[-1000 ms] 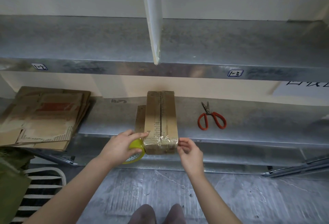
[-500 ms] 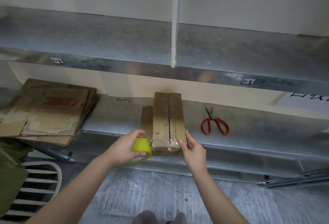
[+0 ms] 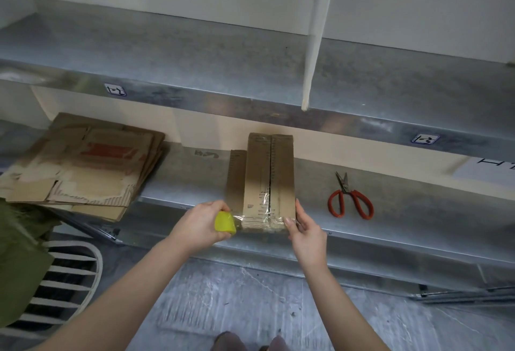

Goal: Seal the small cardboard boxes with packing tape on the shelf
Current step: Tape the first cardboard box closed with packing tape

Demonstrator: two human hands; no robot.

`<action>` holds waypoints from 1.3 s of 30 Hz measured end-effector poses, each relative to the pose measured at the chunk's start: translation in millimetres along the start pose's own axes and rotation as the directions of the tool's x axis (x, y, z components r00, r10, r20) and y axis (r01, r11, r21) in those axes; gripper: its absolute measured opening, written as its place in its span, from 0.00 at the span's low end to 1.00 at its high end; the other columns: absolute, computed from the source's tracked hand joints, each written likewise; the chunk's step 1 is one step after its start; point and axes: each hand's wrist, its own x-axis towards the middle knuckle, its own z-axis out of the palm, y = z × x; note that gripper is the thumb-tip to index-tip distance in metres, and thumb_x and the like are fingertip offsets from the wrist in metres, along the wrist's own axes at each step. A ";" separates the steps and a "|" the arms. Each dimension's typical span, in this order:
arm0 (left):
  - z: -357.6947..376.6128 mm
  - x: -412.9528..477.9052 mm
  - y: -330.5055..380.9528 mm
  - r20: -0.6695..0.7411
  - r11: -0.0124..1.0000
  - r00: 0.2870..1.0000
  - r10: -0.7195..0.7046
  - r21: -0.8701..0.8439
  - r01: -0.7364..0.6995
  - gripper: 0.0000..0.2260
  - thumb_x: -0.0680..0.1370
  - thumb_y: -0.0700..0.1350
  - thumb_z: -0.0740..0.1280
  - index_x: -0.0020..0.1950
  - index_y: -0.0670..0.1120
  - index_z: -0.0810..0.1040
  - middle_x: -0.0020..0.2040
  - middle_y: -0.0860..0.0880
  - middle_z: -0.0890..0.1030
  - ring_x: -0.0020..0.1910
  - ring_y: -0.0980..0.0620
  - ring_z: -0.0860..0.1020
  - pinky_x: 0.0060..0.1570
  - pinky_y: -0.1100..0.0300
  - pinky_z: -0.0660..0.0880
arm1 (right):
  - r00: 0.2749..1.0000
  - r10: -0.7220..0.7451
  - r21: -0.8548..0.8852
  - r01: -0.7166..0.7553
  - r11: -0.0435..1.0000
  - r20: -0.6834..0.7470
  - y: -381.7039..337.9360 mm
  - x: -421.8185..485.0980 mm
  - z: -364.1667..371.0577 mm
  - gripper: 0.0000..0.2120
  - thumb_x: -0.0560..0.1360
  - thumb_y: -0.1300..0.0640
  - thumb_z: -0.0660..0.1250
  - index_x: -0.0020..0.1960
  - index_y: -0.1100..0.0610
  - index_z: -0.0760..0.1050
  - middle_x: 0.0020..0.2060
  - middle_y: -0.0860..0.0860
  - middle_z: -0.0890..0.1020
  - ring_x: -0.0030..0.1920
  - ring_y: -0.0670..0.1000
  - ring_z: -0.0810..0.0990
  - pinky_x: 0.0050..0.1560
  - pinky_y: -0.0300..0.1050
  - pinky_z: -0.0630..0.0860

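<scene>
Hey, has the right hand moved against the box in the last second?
Yes. Against the cardboard box, the right hand went from the near end round to the right side, fingers lying along it.

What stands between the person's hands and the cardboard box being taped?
Nothing visible does. The left hand grips the yellow tape roll right beside the near left corner of the cardboard box, clear tape stretched between them. The right hand presses directly on the near right corner. The red scissors lie apart, to the right.

Bare forearms (image 3: 131,281) (greyish-brown shoe tips (image 3: 232,341))
</scene>
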 end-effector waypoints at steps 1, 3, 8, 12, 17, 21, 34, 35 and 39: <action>-0.4 1.7 -0.9 -0.003 1.000 1.000 -0.007 -0.001 0.007 0.24 0.68 0.57 0.76 0.59 0.54 0.74 0.56 0.55 0.79 0.55 0.53 0.75 0.46 0.63 0.67 | 1.000 0.006 0.007 -0.006 1.000 0.001 -0.9 2.0 1.6 0.26 0.77 0.52 0.70 0.73 0.42 0.67 0.63 0.48 0.79 0.60 0.41 0.77 0.64 0.48 0.76; 0.1 6.2 -1.6 -0.013 1.000 1.000 -0.020 0.003 0.020 0.24 0.68 0.57 0.75 0.60 0.54 0.74 0.56 0.54 0.79 0.56 0.52 0.76 0.47 0.62 0.68 | 1.000 0.003 0.010 -0.003 1.000 -0.013 -2.3 4.9 5.5 0.27 0.77 0.54 0.69 0.72 0.39 0.66 0.63 0.48 0.79 0.60 0.42 0.78 0.64 0.51 0.76; 3.7 17.7 0.9 -0.015 0.998 1.000 -0.013 0.059 0.014 0.22 0.69 0.54 0.75 0.59 0.52 0.74 0.57 0.53 0.78 0.55 0.50 0.77 0.49 0.59 0.71 | 0.999 0.003 0.013 -0.003 1.000 -0.036 -5.6 12.4 10.8 0.27 0.77 0.55 0.69 0.70 0.35 0.66 0.52 0.42 0.81 0.52 0.42 0.80 0.61 0.52 0.78; 4.1 25.2 2.5 -0.007 0.989 1.000 0.020 0.148 -0.019 0.21 0.69 0.51 0.74 0.59 0.50 0.73 0.57 0.51 0.78 0.54 0.48 0.78 0.50 0.56 0.73 | 0.999 0.020 0.039 -0.019 0.999 -0.032 -5.7 18.9 10.4 0.26 0.77 0.56 0.70 0.71 0.41 0.69 0.62 0.51 0.80 0.62 0.48 0.79 0.63 0.54 0.77; -6.5 25.6 -19.4 0.060 0.893 0.998 0.020 0.447 -0.044 0.18 0.73 0.52 0.69 0.61 0.53 0.72 0.59 0.52 0.78 0.59 0.49 0.74 0.55 0.57 0.66 | 0.998 -0.003 -0.019 0.001 1.000 -0.059 -6.6 15.8 15.3 0.25 0.78 0.53 0.68 0.71 0.37 0.66 0.52 0.48 0.83 0.53 0.45 0.82 0.60 0.45 0.77; -9.7 22.2 -30.8 0.077 0.935 0.995 0.056 0.346 -0.079 0.23 0.71 0.56 0.72 0.64 0.56 0.70 0.58 0.54 0.78 0.58 0.51 0.72 0.53 0.57 0.67 | 0.998 -0.018 -0.057 0.014 0.998 -0.068 -7.3 15.6 15.1 0.25 0.78 0.52 0.67 0.72 0.39 0.66 0.56 0.50 0.83 0.57 0.48 0.81 0.62 0.45 0.76; -24.1 17.5 -18.7 0.044 0.981 0.990 0.133 0.134 -0.138 0.21 0.69 0.60 0.73 0.51 0.58 0.64 0.46 0.57 0.75 0.47 0.54 0.72 0.41 0.58 0.65 | 0.974 -0.224 -0.393 0.197 0.898 -0.023 -5.0 12.3 -8.4 0.24 0.81 0.44 0.57 0.76 0.46 0.61 0.73 0.51 0.69 0.74 0.52 0.63 0.73 0.51 0.62; -24.5 17.7 -17.9 0.040 0.982 0.991 0.130 0.130 -0.134 0.21 0.69 0.59 0.74 0.51 0.58 0.64 0.46 0.57 0.75 0.47 0.54 0.72 0.41 0.58 0.65 | 0.969 -0.246 -0.445 0.209 0.871 -0.028 -1.7 12.7 -15.3 0.24 0.81 0.43 0.56 0.76 0.46 0.61 0.73 0.51 0.68 0.75 0.52 0.61 0.74 0.52 0.61; -21.4 16.1 -14.5 0.034 0.988 0.994 0.106 0.109 -0.109 0.22 0.68 0.59 0.75 0.51 0.58 0.64 0.47 0.57 0.76 0.47 0.54 0.72 0.43 0.58 0.67 | 0.959 -0.284 -0.670 0.203 0.714 -0.013 23.0 25.6 -53.7 0.25 0.81 0.42 0.54 0.76 0.47 0.62 0.75 0.52 0.65 0.76 0.54 0.59 0.75 0.55 0.59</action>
